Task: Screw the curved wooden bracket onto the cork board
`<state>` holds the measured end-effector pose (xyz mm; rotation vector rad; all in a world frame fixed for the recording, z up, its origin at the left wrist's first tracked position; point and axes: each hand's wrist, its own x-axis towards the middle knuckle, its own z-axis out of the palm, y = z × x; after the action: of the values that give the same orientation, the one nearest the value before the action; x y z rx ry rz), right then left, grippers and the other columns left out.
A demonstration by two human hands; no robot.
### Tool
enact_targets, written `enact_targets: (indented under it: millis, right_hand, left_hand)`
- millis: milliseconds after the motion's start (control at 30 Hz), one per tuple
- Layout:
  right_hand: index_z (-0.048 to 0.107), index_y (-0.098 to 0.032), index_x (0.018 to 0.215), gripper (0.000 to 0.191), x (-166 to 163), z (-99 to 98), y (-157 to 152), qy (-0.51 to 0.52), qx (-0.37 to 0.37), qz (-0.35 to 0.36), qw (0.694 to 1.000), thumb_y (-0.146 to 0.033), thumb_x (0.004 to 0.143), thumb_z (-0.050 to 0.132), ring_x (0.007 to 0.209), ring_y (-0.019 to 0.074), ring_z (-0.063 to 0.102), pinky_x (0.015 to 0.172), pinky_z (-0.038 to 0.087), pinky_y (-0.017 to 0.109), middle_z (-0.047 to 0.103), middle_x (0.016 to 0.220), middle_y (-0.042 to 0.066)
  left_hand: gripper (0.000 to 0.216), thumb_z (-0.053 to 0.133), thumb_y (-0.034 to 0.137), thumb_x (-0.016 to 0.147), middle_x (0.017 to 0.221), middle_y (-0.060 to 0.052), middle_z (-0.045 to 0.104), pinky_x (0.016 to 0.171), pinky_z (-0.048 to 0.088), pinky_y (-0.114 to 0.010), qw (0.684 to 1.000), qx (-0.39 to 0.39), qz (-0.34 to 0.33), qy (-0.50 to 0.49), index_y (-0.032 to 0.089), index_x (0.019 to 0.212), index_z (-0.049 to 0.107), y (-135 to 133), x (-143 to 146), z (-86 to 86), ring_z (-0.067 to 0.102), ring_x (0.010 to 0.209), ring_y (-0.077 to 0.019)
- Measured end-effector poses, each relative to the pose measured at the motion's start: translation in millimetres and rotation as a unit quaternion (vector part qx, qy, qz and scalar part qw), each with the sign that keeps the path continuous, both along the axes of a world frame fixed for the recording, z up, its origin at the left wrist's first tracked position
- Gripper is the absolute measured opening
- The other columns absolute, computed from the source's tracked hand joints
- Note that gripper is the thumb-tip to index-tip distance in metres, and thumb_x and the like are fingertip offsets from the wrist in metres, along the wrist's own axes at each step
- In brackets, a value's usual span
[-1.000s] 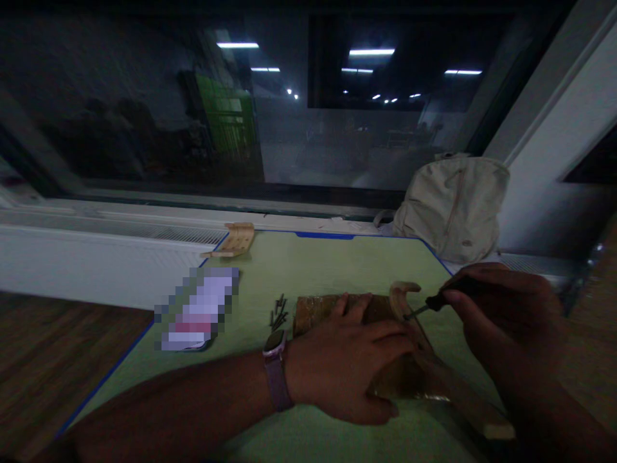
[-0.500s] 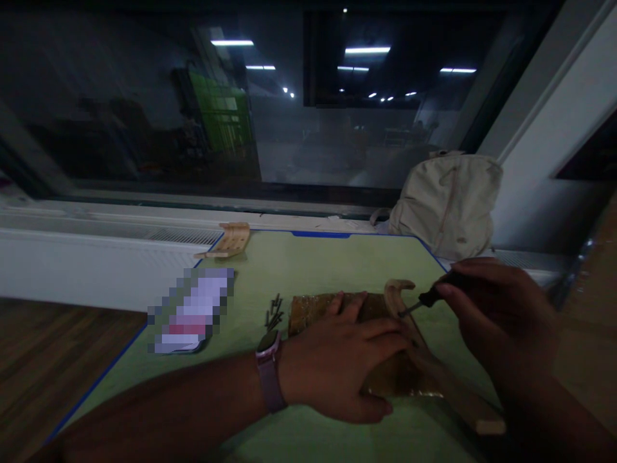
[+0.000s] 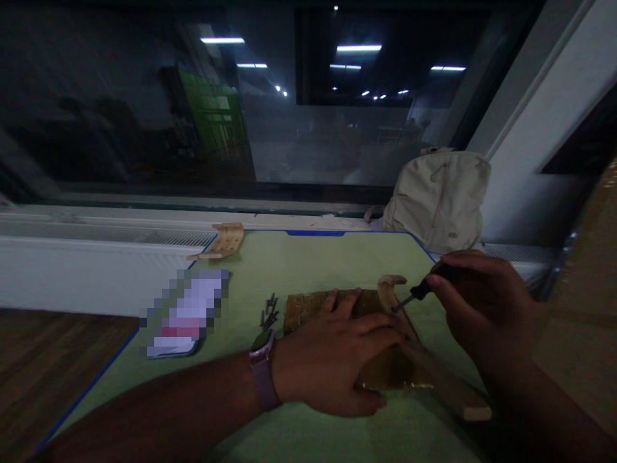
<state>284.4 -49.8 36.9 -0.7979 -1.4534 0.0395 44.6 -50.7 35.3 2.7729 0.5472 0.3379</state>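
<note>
My left hand (image 3: 332,354) lies flat with fingers spread over a brown, shiny, tape-wrapped pad (image 3: 395,370). Its fingertips also touch a curved wooden piece (image 3: 446,379) with a hooked far end, which rests across the pad's right side. In my right hand (image 3: 486,302), the fingers close around the black handle of a screwdriver (image 3: 418,292). The screwdriver's shaft slants down to the left, its tip at a small dark screw head on the wooden piece. Left of the pad is a small pile of several screws (image 3: 270,312) on the table.
The pale green table (image 3: 270,257) has a blue edge. A pixelated phone-like object (image 3: 193,315) lies at left, and another curved wooden part with holes (image 3: 224,243) sits at the far left corner. A beige backpack (image 3: 441,199) leans beyond the far right corner, beside the window.
The view has shifted slightly, so everything appears a little further left. Both hands keep nearly the same places, with the screwdriver tip still at the wooden piece.
</note>
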Motion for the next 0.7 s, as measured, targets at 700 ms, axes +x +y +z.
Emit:
enact_targets:
  millis: [700]
  right_hand:
    - [0.075, -0.031, 0.118, 0.02, -5.1, 0.9, -3.6, -0.001, -0.049, 0.07, 0.996, -0.03, 0.099, 0.07, 0.098, 0.0211, 0.078, 0.085, 0.068, 0.038, 0.077, 0.11, 0.006]
  left_hand:
    - [0.079, 0.078, 0.052, 0.085, 0.163, -0.007, 0.05, 0.12, 0.023, -0.079, 1.0, -0.016, 0.002, 0.001, 0.024, 0.153, 0.049, 0.8, -0.1, -0.3, 0.036, 0.149, -0.0521]
